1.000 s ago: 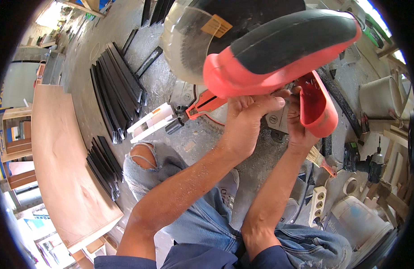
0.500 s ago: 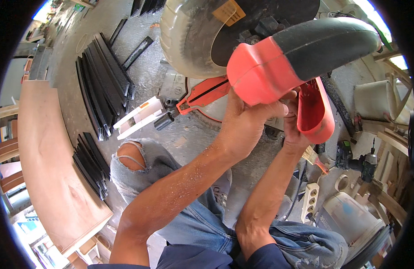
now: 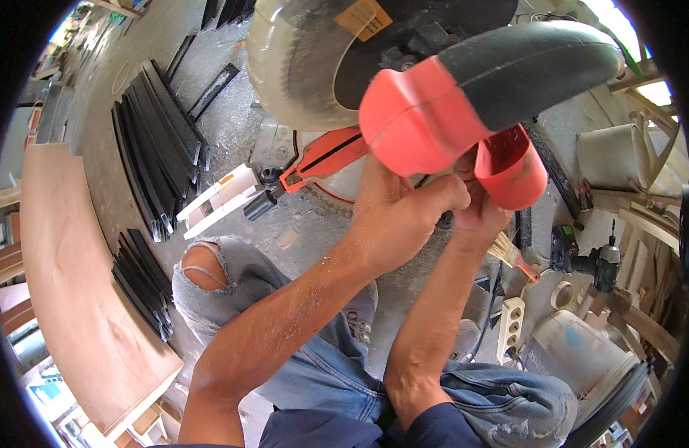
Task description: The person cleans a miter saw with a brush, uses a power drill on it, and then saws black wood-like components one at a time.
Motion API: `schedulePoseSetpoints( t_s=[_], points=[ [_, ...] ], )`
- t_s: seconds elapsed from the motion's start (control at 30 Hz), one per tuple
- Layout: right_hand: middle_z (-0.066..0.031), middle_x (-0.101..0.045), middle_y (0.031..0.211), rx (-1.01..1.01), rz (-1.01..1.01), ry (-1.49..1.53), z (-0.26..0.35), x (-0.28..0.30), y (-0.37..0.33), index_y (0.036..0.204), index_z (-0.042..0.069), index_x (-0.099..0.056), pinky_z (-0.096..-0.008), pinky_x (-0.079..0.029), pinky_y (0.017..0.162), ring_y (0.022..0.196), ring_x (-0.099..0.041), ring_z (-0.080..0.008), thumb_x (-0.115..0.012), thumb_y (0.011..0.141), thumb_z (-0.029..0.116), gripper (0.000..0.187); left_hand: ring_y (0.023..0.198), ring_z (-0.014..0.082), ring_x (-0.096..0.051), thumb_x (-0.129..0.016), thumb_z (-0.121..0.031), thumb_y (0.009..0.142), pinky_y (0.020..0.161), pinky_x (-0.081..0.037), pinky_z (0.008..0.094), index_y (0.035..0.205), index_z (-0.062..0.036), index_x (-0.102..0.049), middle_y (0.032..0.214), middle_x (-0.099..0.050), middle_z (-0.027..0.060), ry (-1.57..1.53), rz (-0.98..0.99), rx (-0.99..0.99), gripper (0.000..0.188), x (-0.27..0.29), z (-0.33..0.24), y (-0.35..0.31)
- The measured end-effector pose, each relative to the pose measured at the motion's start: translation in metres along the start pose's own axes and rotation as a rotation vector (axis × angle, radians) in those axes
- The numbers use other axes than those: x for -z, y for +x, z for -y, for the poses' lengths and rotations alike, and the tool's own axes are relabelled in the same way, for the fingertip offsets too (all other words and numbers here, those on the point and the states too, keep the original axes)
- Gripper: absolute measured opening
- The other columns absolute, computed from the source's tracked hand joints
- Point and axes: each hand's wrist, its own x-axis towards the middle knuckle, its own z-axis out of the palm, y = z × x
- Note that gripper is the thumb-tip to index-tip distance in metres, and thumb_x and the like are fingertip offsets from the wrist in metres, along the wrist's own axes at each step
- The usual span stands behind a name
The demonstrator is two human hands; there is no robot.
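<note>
We locate the saw's red-and-black handle above both hands, with the clear blade guard to its left. We find the left hand directly below the red front of the handle, fingers curled and thumb directed toward the right hand. The right hand sits just below the red open-ended duct, its fingers largely hidden. We cannot tell whether either hand pinches anything.

Below the guard, we note the red slotted arm at the saw's base, beside a white channel-shaped piece. On the floor to the left lie black strips, with a wooden board farther left. To the right, we identify a brush, a cordless drill, a power strip and a bucket.
</note>
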Motion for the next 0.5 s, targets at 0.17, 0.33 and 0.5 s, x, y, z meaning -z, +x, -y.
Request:
schedulePoseSetpoints(
  t_s=[0.17,0.33,0.5],
  points=[
    [-0.0177,-0.049,0.143,0.035,0.047,0.04,0.0,-0.002,0.0,0.145,-0.006,-0.036,-0.0398,-0.046,0.108,0.13,-0.052,-0.0263,-0.065,0.089,0.017,0.066,0.118,0.0221,-0.059,-0.062,0.002,0.073,0.098,-0.045,0.033,0.125,0.001,-0.057,0.123,-0.063,0.0119,-0.004,-0.023,0.168,0.052,0.003,-0.009,-0.001],
    [-0.0197,-0.055,0.137,-0.057,-0.195,0.027,-0.002,0.0,0.001,0.142,-0.007,-0.041,-0.0444,-0.053,0.1,0.119,-0.061,-0.0298,-0.045,0.1,0.013,0.047,0.115,0.0217,-0.06,-0.063,0.002,0.072,0.094,-0.047,0.0338,0.12,0.0006,-0.06,0.121,-0.064,0.0122,-0.13,-0.06,0.172,0.048,0.001,-0.006,-0.002],
    [-0.0201,-0.055,0.137,-0.074,-0.128,0.187,-0.007,-0.006,-0.001,0.14,-0.004,-0.044,-0.0471,-0.052,0.102,0.121,-0.059,-0.032,-0.039,0.102,0.015,0.042,0.114,0.0237,-0.061,-0.061,0.004,0.07,0.091,-0.049,0.0368,0.119,0.0002,-0.06,0.119,-0.064,0.0087,-0.089,-0.101,0.107,0.05,0.003,-0.007,-0.004]
  ],
)
